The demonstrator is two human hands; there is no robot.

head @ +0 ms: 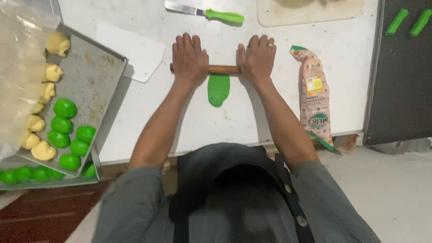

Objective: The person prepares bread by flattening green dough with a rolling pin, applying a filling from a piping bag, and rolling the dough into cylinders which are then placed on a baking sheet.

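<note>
A wooden rolling pin (223, 69) lies across the white table (252, 112). My left hand (189, 59) presses flat on its left end and my right hand (257, 58) on its right end, fingers stretched forward. A flattened oval of green dough (218, 89) lies on the table just under and in front of the pin's middle. Both hands rest palm-down on the pin rather than curl around it.
A metal tray (92, 76) at left holds several green dough balls (65, 108) and pale yellow lumps (58, 43). A green-handled knife (204, 13), a white scraper card (132, 51), a cutting board (310, 13) and a pink packet (316, 96) lie around. Green rolls (397, 21) sit on a dark tray (400, 90) at right.
</note>
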